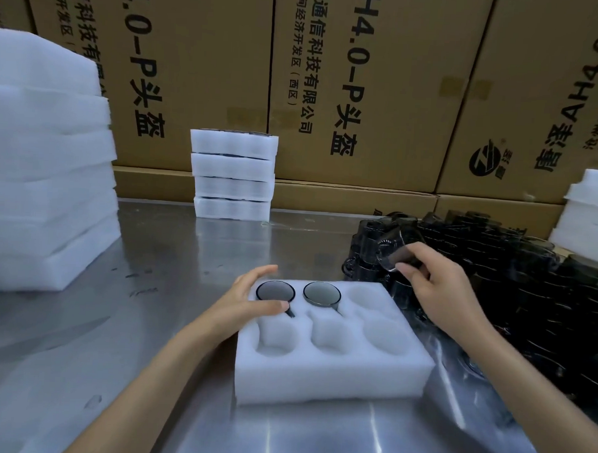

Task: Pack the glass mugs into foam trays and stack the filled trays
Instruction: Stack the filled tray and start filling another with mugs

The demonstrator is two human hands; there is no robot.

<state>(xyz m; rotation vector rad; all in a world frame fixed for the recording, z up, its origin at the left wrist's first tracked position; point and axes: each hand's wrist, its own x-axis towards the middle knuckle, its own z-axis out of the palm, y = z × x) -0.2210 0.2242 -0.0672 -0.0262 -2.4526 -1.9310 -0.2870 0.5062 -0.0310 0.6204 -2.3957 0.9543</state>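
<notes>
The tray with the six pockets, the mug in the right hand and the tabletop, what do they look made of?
Tray: soft white foam, by its matte, fuzzy, rounded edges. Mug, held by the right hand: dark smoked glass, seemingly; it is see-through with a glossy rim. Tabletop: probably stainless steel, brushed grey with blurred reflections and scuffs.
</notes>
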